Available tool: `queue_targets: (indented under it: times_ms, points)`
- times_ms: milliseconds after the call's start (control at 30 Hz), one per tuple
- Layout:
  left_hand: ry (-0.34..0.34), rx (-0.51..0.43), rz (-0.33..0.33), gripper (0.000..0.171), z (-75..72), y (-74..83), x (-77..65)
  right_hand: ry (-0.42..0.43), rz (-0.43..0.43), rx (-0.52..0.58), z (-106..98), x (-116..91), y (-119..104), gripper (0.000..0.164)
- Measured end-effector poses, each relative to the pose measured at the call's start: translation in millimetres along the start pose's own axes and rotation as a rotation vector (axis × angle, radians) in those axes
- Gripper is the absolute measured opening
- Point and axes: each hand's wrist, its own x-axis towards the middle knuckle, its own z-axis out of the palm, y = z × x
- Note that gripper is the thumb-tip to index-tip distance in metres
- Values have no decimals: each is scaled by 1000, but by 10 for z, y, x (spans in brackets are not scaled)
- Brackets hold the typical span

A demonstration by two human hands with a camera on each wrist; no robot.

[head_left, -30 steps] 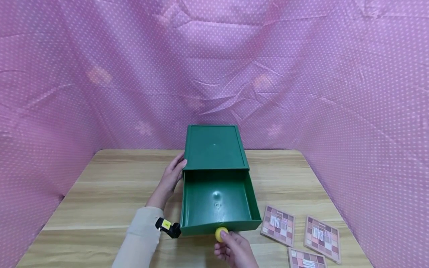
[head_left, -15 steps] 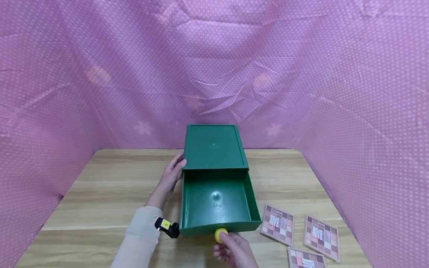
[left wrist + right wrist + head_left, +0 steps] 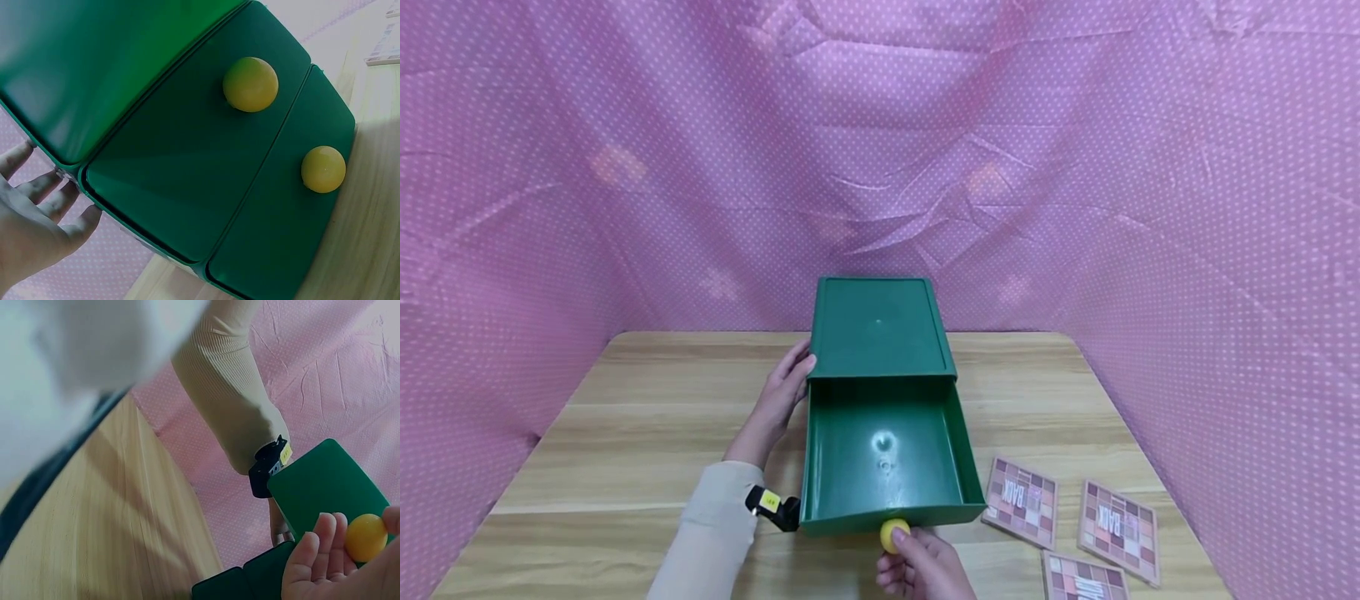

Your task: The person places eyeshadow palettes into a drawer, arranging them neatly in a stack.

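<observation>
Head view, right hand [image 3: 925, 567]: nearest me, low in the picture, thumb and fingers closed in a pinch on a round yellow knob [image 3: 892, 535].
Yellow knob: at the right hand's fingertips, on the front of a green drawer [image 3: 846, 479].
Palettes [image 3: 1021, 502]: three lie to the right of that hand; the lowest is cut off by the picture's edge.
Left sleeve [image 3: 703, 533]: well to the left of the right hand, with a black device [image 3: 772, 508] bearing a yellow label at the wrist.
Green drawer: just beyond the right hand, standing well out of a green cabinet [image 3: 880, 329]; I can see its floor.
Left hand [image 3: 778, 396]: farther out, fingers loosely spread, tips resting against the cabinet's left side, holding nothing.
Lower fronts [image 3: 175, 162]: my left wrist view shows two, right of the left hand, each with its own knob.
Wooden table [image 3: 662, 400]: beneath both hands.
Pink cloth [image 3: 880, 167]: white-dotted, beyond both hands and along both sides.
</observation>
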Motion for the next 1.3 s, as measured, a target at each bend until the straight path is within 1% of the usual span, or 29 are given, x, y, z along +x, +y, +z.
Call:
queue_targets:
  times_ms: [67,133,233,300,333,400,433,467,600,700,733,833,900,1033,1133,1167,1300]
  points:
    - [4,-4,-7,53,4,11,-5,-32,-16,-23,-34,-6,8,38]
    - [7,-7,-9,54,7,20,-19,-87,-45,-71,-121,-4,18,43]
    - [10,-11,-8,55,12,18,-35,-166,-97,-153,-364,-6,32,50]
    - [8,-9,-9,57,17,7,-41,-183,-142,-219,-580,-10,37,53]
    - [9,-4,-12,57,23,5,-45,-167,-158,-247,-688,-16,38,55]
    - [9,0,-17,57,35,-5,-51,-101,-174,-306,-883,-37,27,56]
    - [6,5,-15,57,39,-2,-56,-82,-199,-349,-976,-54,12,56]
    - [7,11,-16,57,44,-3,-58,-47,-205,-388,-1061,-69,-2,55]
    - [17,3,-10,56,60,-2,-70,68,-262,-604,-1385,-117,-47,49]
    - [21,4,-8,56,73,-3,-80,173,-272,-743,-1614,-117,-36,50]
    - [23,7,-10,56,79,1,-87,200,-266,-767,-1682,-115,-34,51]
    - [26,15,-16,56,91,1,-98,274,-251,-830,-1841,-93,-40,54]
    - [26,19,-20,56,95,1,-103,317,-262,-873,-1926,-66,-44,56]
    - [24,26,-19,56,102,-2,-111,415,-265,-958,-2069,12,-43,67]
    - [24,33,-2,60,113,-3,-124,446,-280,-1046,-2192,77,-36,77]
    - [22,39,8,62,117,-1,-132,448,-298,-1074,-2235,98,-32,80]
    - [24,51,48,71,127,-3,-151,457,-307,-1139,-2374,185,-31,85]
